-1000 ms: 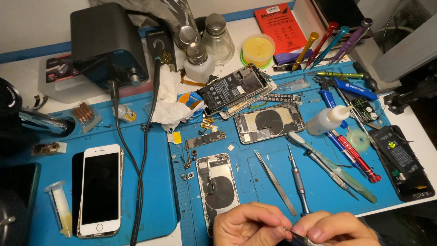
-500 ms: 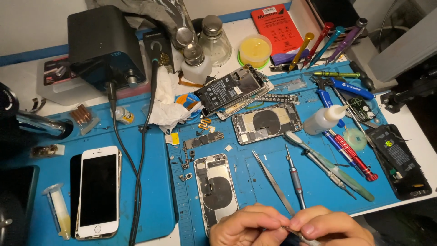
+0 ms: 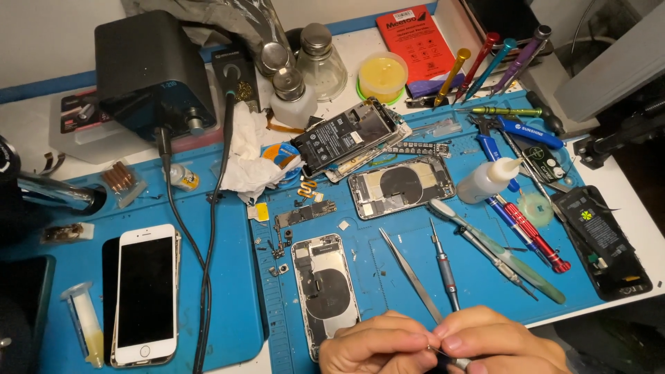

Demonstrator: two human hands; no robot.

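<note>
- Left hand [image 3: 377, 345] & right hand [image 3: 495, 341] meet at bottom edge, fingers [image 3: 415, 341] pressed together, pinching a tiny dark part [image 3: 443, 357]; too small to tell what.
- Just beyond them on blue mat [image 3: 228, 291]: opened phone shell [image 3: 324, 291], tweezers [image 3: 410, 273], small screwdriver [image 3: 445, 266].
- White phone [image 3: 145, 294] far left on tabletop.

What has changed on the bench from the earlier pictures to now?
Almost nothing. Left hand and right hand stay pressed together at the bottom edge, fingertips pinching something too small to tell. The tweezers, opened phone and white phone lie unmoved.
</note>
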